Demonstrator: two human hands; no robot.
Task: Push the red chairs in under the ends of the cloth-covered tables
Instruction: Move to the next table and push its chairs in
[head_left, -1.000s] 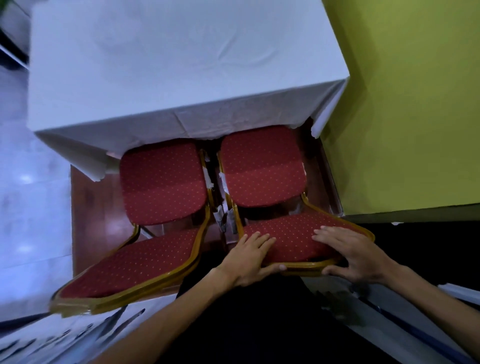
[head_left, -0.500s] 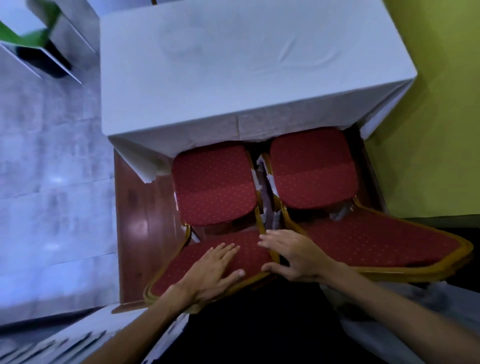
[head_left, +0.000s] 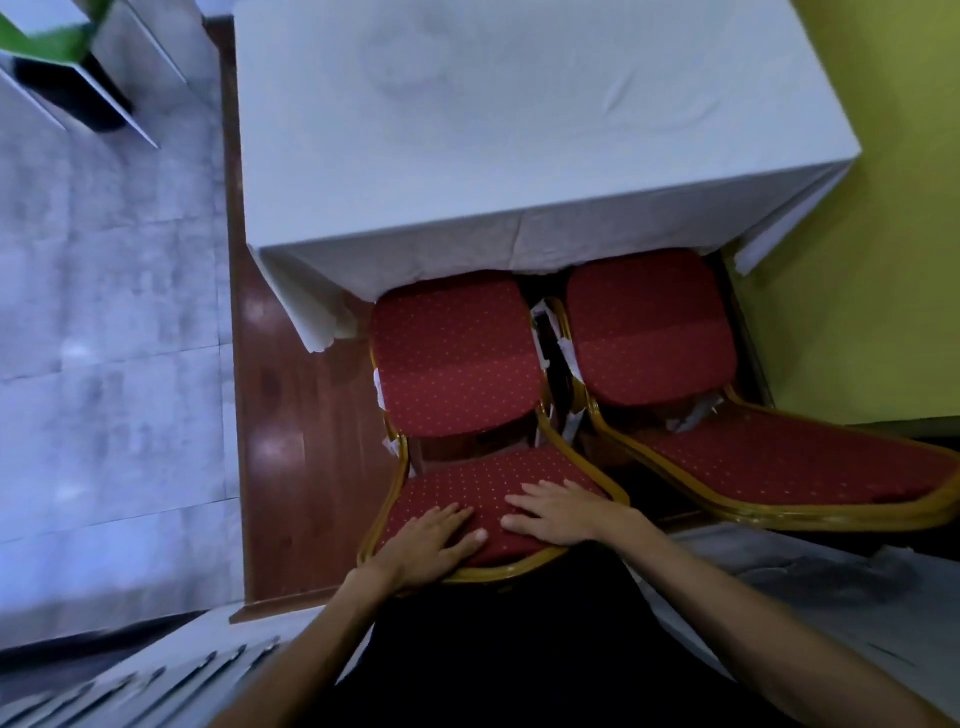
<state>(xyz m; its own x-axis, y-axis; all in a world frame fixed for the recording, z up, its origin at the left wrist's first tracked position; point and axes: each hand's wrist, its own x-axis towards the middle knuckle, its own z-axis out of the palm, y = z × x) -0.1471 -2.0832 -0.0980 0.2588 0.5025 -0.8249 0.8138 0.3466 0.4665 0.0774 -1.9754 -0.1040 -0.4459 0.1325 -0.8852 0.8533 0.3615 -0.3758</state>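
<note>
**Both hands flat on L chair back, chairs at table end**

Head view: table (head_left: 519, 130) was covered w/ a white cloth, smooth w/ a few creases, its hem hanging over the near end. Two red chairs stood side by side at that end, narrow gap btwn them. L chair (head_left: 457, 358) had the front edge of its seat just under the hem; R chair (head_left: 647, 327) the same, w/ a yellow-green wall (head_left: 883, 260) just beside it. A drooping cloth corner (head_left: 317, 317) hung just beside the L chair's seat, on its left.

Both chairs: padded red fabric w/ small pale dots, rounded-square seats, curved gold metal frame (head_left: 519, 564). Torn white wrap scraps (head_left: 563, 348) clung to the frames in the gap.

Left hand (head_left: 431, 540) lay palm-down on the L chair's backrest pad, fingers straight, gripping nothing. Right hand (head_left: 558, 512) lay flat on the same pad just beside it, fingers straight and spread, also gripping nothing. R chair's backrest was untouched.

Chairs and table stood on a glossy reddish wood strip (head_left: 291, 441); pale grey tile floor (head_left: 104, 338) lay left of it. Green-and-dark item (head_left: 47, 36) top left was too blurred to tell. Person's dark clothing (head_left: 493, 649) filled the bottom centre.
</note>
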